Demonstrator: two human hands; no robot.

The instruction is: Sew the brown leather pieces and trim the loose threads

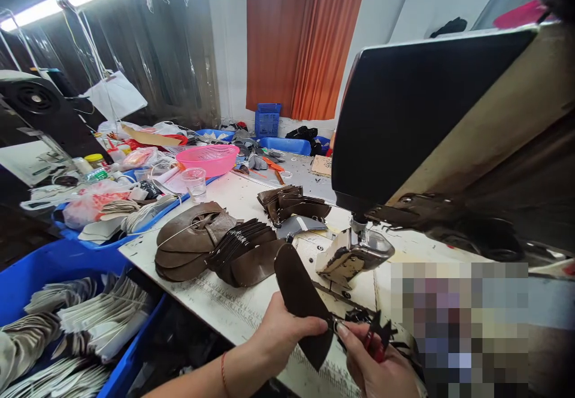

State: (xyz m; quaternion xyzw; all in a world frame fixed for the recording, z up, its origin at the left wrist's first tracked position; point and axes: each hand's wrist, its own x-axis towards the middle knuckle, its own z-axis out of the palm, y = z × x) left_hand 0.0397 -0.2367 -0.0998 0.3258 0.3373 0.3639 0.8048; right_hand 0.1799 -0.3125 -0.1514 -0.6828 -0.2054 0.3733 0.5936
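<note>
My left hand (281,332) is closed on a dark brown leather-like piece (302,302), thumb on top, over the front edge of the table. Close against its right edge, the thumb and forefinger of my right hand (366,350) pinch together at a small shiny bit too small to name. Tucked in the same hand is a small red-handled tool (378,339) with dark tips, perhaps snips. Beyond the left hand lies a fanned stack of brown pieces (245,251), beside a pile of larger brown shoe parts (191,242). Another brown stack (291,203) sits farther back.
A sewing machine head (422,128) looms at right over its small arm (354,257). At lower left, a blue bin (139,335) holds bundled pale pieces. A clear plastic cup (194,183) and a pink basket (211,157) stand behind the brown piles. The lower right is pixelated.
</note>
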